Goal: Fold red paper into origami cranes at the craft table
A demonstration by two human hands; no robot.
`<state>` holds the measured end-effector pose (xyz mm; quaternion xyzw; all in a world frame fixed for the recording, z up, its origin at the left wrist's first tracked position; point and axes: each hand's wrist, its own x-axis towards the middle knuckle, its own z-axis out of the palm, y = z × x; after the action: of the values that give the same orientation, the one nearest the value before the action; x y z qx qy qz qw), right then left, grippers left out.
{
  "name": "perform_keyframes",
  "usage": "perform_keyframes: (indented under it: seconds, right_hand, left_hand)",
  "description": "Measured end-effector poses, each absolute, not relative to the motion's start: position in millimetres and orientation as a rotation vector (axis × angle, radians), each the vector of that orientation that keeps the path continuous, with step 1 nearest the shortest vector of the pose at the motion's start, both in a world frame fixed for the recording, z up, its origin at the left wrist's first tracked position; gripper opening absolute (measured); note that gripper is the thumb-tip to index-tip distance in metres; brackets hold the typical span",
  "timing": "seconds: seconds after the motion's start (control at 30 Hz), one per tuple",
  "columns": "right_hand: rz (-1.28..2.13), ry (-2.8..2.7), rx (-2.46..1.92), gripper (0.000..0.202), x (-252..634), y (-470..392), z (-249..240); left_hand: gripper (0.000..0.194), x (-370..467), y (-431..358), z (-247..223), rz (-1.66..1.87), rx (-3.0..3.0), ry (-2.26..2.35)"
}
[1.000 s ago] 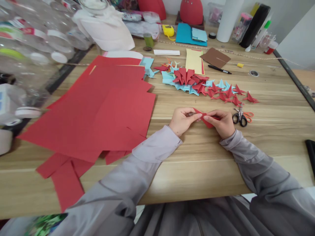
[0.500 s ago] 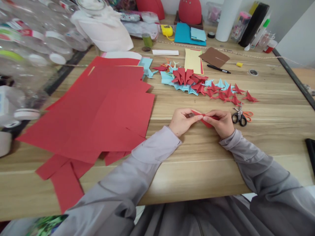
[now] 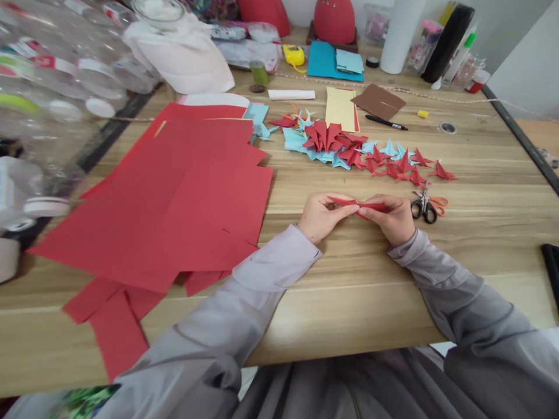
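Observation:
A small folded piece of red paper (image 3: 371,207) is stretched between my two hands, above the table's middle. My left hand (image 3: 325,215) pinches its left part between thumb and fingers. On the other side my right hand (image 3: 395,218) grips the right part the same way, and the two thumb tips almost meet. Fingers cover much of the paper, so its full shape is hidden. Just right of my right hand lie the black-handled scissors (image 3: 424,208), with orange-handled scissors (image 3: 440,203) partly beneath them. Beyond my hands spread several red folded paper cranes (image 3: 404,164) and light blue ones.
Large red paper sheets (image 3: 196,203) cover the left of the table, with red strips (image 3: 117,331) near the front edge. Clear plastic bottles (image 3: 56,70) crowd the far left. At the back are a yellow tape measure (image 3: 293,55), brown paper (image 3: 379,103) and a black pen (image 3: 386,122).
The red paper has turned in my fingers and now looks flatter and narrower, seen more edge-on. Both hands keep their pinch and have hardly moved. The view has shifted slightly.

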<state>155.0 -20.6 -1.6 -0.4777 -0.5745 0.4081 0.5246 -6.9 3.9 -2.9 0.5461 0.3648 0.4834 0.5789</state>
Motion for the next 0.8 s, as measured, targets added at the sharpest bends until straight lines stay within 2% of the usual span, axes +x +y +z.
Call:
perform_keyframes:
  seconds: [0.8]
  right_hand:
    - [0.978,-1.397,-1.155,0.02,155.0,-22.4,-0.9]
  left_hand:
    - [0.015,-7.6,0.8,2.0,1.202,1.321,0.935]
